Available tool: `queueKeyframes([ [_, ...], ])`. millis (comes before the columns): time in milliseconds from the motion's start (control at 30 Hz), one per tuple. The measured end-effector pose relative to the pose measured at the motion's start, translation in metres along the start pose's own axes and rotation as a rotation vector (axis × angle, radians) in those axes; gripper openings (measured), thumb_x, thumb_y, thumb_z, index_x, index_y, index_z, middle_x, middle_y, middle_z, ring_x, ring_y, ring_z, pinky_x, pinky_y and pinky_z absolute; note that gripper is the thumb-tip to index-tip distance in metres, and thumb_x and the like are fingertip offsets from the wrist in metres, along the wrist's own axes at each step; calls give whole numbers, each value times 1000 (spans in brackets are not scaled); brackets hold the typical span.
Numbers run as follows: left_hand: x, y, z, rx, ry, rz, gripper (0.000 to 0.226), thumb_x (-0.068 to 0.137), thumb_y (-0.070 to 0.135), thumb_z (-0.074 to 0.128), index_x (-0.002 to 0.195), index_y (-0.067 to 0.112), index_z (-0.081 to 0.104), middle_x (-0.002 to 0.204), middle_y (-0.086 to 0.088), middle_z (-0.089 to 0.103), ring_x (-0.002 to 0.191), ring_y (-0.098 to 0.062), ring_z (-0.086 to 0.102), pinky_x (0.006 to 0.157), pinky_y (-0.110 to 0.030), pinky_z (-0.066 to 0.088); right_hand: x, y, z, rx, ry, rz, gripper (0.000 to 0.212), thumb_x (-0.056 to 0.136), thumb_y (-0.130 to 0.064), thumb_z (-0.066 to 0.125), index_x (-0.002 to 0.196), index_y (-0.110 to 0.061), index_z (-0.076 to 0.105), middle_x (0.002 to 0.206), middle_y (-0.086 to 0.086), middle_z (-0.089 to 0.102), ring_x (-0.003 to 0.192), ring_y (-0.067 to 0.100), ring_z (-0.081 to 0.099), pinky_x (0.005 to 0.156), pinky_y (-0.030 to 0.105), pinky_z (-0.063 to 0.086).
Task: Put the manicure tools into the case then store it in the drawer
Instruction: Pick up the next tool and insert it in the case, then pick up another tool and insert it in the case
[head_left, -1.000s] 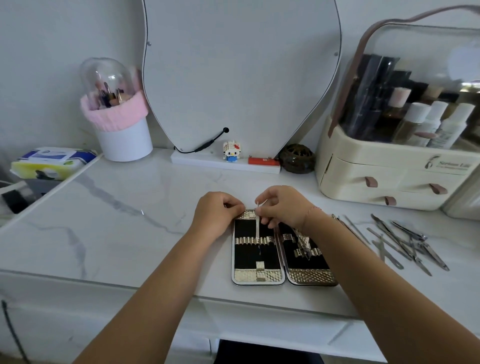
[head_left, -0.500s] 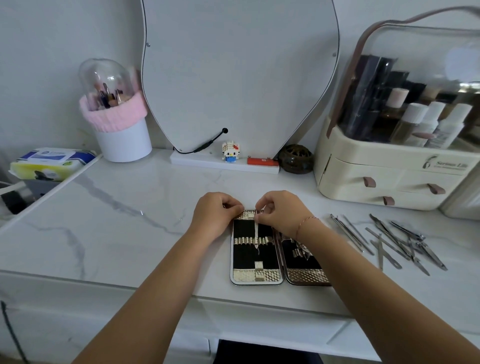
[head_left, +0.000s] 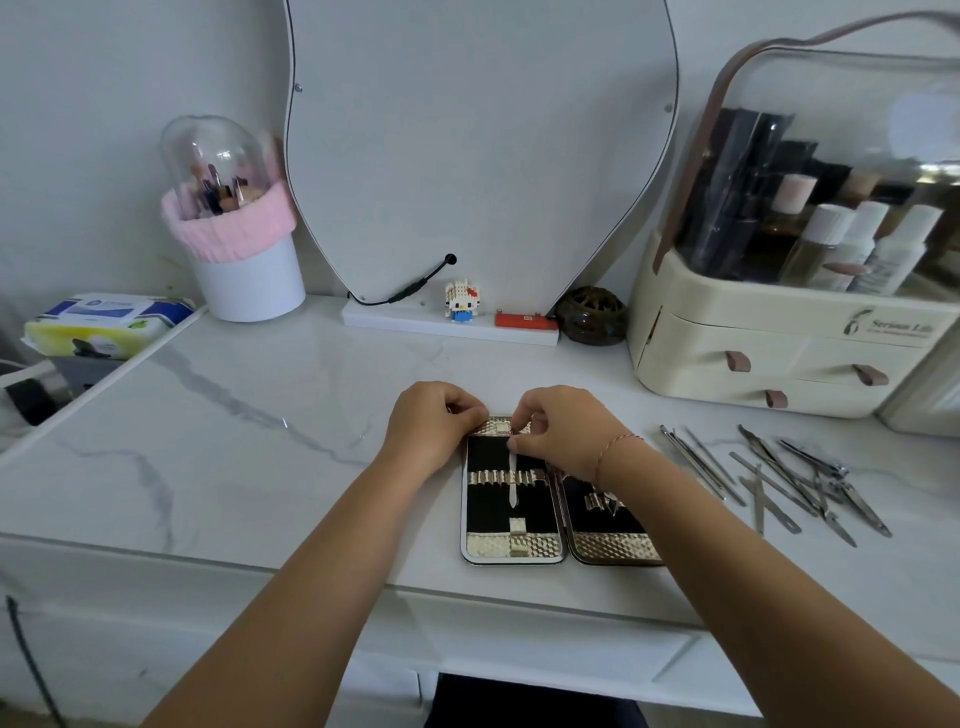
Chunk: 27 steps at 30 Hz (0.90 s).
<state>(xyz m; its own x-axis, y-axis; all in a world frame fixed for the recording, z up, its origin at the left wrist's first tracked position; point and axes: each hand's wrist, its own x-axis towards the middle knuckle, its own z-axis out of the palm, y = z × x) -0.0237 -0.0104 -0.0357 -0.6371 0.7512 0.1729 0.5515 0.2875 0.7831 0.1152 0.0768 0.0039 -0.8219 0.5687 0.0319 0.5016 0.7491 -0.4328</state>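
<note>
- Case (head_left: 511, 543) lies open flat at near edge of counter (head_left: 234, 441), straight ahead of me, long axis near-to-far.
- Slim tool (head_left: 511, 480) sits in left half along that axis, thru the mid strap, tip toward me.
- Right hand (head_left: 563, 428) pinches its far end; left hand (head_left: 434, 426) is curled on case's far-left corner, prob. steadying it.
- Loose tools (head_left: 779, 478) lie well off to the right, so right hand is nearer for the next pick.

Before me: white marble-veined worktop (head_left: 208, 441); plain pale wall (head_left: 78, 104) behind; curved mirror (head_left: 478, 130) standing against it; soft, even light.
</note>
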Motion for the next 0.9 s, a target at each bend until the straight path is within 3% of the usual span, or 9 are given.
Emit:
queueKeyframes([
  [200, -1, -1, -1, -29, -4, -7, 8, 81, 22, 70, 84, 19, 76, 78, 9, 67, 74, -3, 58, 63, -15, 39, -1, 4, 0, 65, -6, -20, 22, 80, -28, 68, 98, -18, 65, 77, -8, 53, 78, 11, 50, 72, 23, 37],
  [367, -2, 0, -1, -23, -11, 1, 9, 82, 23, 69, 86, 19, 76, 79, 9, 66, 73, -1, 56, 62, -14, 37, -8, 7, 0, 147, 53, -34, 23, 81, -27, 68, 103, -18, 66, 80, -4, 58, 73, 10, 52, 75, 25, 46],
  [467, -2, -1, -1, -17, -14, 13, 9, 83, 23, 68, 87, 19, 76, 83, 8, 68, 78, -3, 58, 65, -16, 38, -22, 20, -10, 280, 191, -12, 16, 81, -23, 69, 96, -19, 68, 70, -11, 59, 58, 0, 52, 62, 11, 43],
  [534, -2, -3, -1, -38, -22, 23, 8, 83, 21, 68, 87, 18, 75, 84, 9, 69, 79, -2, 58, 68, -15, 39, -36, 40, -24, 288, 308, 50, 8, 81, -21, 69, 88, -18, 70, 70, -12, 62, 62, -2, 54, 60, 6, 41],
  [668, -2, -3, 1, -39, -14, 36, 7, 82, 21, 69, 86, 18, 75, 85, 8, 70, 81, -5, 60, 71, -19, 41, -67, 95, -52, 166, 417, 288, 3, 80, -18, 69, 79, -16, 72, 75, -2, 69, 71, 9, 60, 64, 18, 46],
  [768, -1, -3, 2, -26, -1, 24, 6, 81, 21, 70, 84, 20, 76, 84, 8, 71, 83, -8, 62, 76, -23, 42, -77, 118, -58, 106, 355, 390, 7, 78, -23, 71, 75, -17, 71, 72, -3, 67, 73, 14, 61, 65, 25, 47],
  [901, -1, -3, 2, -15, -10, 16, 5, 82, 22, 69, 83, 22, 74, 82, 13, 69, 83, -5, 60, 73, -22, 40, -72, 120, -51, 81, 276, 401, 13, 76, -26, 74, 73, -15, 71, 69, -3, 65, 69, 15, 60, 61, 23, 43],
])
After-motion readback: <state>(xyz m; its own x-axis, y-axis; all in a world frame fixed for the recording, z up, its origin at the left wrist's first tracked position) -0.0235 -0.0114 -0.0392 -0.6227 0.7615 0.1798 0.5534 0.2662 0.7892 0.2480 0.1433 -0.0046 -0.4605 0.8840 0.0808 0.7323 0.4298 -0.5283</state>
